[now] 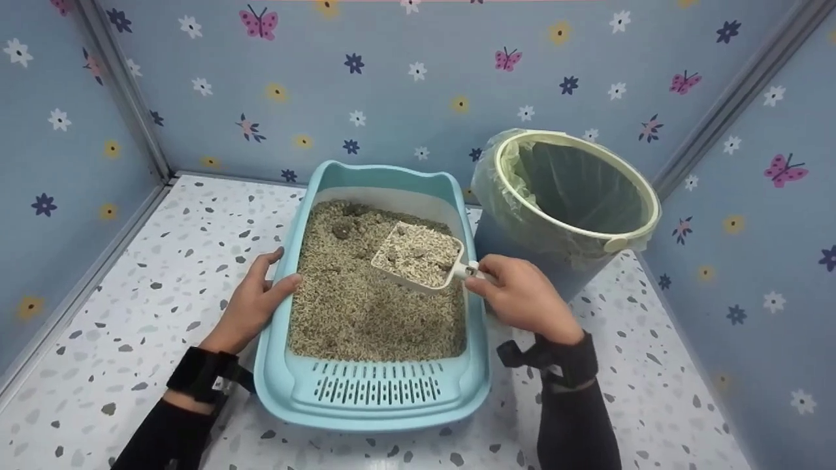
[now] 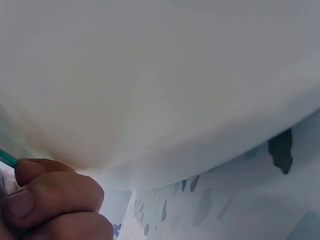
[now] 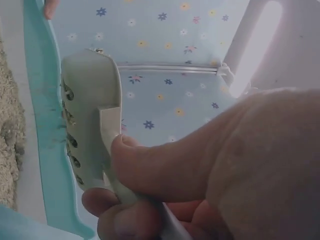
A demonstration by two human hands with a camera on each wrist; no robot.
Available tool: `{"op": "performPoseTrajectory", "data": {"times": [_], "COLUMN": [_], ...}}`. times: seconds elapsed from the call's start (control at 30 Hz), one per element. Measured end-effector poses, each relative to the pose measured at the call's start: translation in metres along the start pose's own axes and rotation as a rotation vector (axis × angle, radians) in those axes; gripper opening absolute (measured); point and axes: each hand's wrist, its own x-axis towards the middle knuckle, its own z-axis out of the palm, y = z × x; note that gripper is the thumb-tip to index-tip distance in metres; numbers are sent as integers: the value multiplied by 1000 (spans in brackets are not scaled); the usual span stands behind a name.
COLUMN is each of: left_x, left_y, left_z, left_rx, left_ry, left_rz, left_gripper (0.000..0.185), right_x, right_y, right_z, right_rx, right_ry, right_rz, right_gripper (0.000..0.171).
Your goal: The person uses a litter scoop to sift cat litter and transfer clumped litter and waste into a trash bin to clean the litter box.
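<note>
A turquoise litter box (image 1: 372, 416) filled with grainy litter (image 1: 366, 313) stands on the floor. My left hand (image 1: 248, 307) grips its left rim, thumb over the edge. In the left wrist view, curled fingers (image 2: 57, 195) lie against the pale outer wall of the box (image 2: 160, 90). With my right hand (image 1: 529, 297) I hold a pale litter scoop (image 1: 465, 269) by the handle, above the right side of the box. Litter and some darker lumps lie in the scoop. The right wrist view shows the slotted underside of the scoop (image 3: 90, 95). A dark clump (image 1: 341, 227) sits in the litter towards the back left.
Right behind the box stands a bin (image 1: 506, 238) lined with a translucent bag (image 1: 493, 179) under a cream ring (image 1: 578, 230). Flower-patterned walls (image 1: 392, 78) enclose the speckled floor (image 1: 163, 261) at the back and both sides.
</note>
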Motion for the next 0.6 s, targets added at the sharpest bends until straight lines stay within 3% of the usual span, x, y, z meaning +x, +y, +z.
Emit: {"op": "performPoseTrajectory", "data": {"times": [0.13,0.3,0.6], "left_x": [0,0,1], "left_y": [0,1,6], "left_z": [-1,0,-2], "left_rx": [1,-6,-11], "left_ry": [13,-4,-20], "left_rz": [-4,-4,-3], "left_gripper": [77,77,78], "right_x": [5,-6,-4], "right_y": [-8,-4,-7], "right_z": [7,-5,-3], "right_rx": [36,-17,-18], "right_ry": [-28,-7,-30], "right_rz": [28,22,-2], "right_gripper": [26,27,30]}}
